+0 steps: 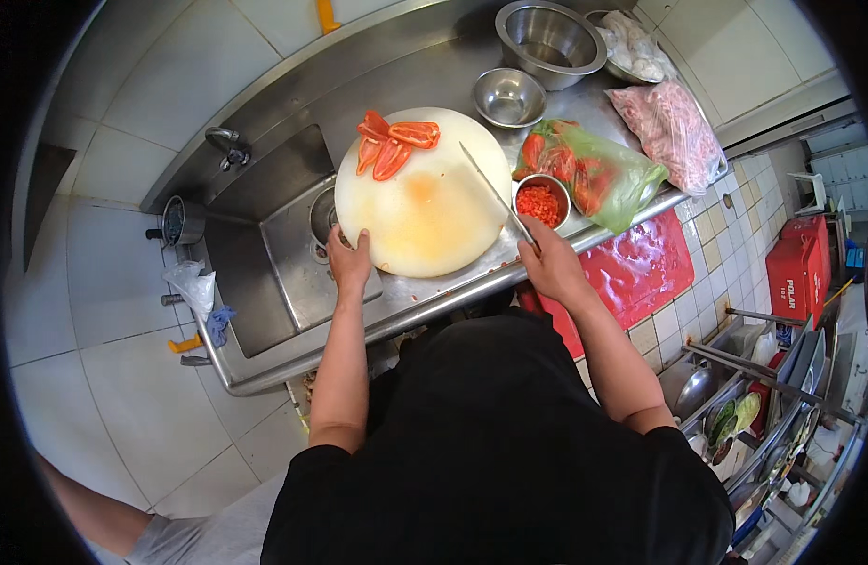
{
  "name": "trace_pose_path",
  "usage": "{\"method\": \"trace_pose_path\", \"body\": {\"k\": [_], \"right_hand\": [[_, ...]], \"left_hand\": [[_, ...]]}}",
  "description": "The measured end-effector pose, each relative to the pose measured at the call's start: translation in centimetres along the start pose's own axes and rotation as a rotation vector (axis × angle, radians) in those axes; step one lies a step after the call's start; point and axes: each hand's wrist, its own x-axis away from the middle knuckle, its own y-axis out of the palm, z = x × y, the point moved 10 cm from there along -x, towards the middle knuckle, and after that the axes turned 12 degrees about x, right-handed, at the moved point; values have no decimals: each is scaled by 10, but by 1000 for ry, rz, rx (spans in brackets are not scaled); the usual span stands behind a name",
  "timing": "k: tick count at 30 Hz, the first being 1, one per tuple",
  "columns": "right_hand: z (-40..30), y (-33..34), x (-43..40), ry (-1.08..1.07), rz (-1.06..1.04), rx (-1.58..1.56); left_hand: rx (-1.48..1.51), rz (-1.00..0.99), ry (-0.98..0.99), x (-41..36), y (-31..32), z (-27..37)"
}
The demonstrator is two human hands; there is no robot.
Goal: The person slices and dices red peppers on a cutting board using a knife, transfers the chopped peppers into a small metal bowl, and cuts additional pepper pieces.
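A round white cutting board with an orange stain lies at the sink's right edge. My left hand is at its lower left rim, thumb and fingers apart. In my right hand is a kitchen knife, its blade pointing up and left over the board's right side. Several seeded red pepper pieces are grouped at the board's far left. Right of the knife stands a small metal cup of diced red pepper. Beside it, a greenish plastic bag holds whole red peppers.
A small steel bowl and a larger one stand at the back, near a bag of pink minced meat. Left is the sink basin with a faucet. Another person's arm shows at lower left.
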Motion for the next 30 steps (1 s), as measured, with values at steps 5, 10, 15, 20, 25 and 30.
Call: {"method": "trace_pose_path", "body": {"k": [5, 10, 15, 20, 25, 30], "right_hand": [[-33, 42, -14, 0, -118, 261], [-88, 85, 14, -239, -286, 89], [-72, 43, 16, -170, -90, 91], [-47, 34, 11, 53, -198, 278], [-91, 71, 20, -244, -245, 173], [-79, 9, 3, -368, -185, 346]], "left_hand": [[491, 282, -92, -16, -35, 2], [543, 367, 26, -40, -91, 50], [628, 415, 64, -39, -130, 53], [651, 400, 48, -25, -125, 13], [599, 378, -33, -2, -104, -2], [527, 381, -87, 24, -118, -49]]}}
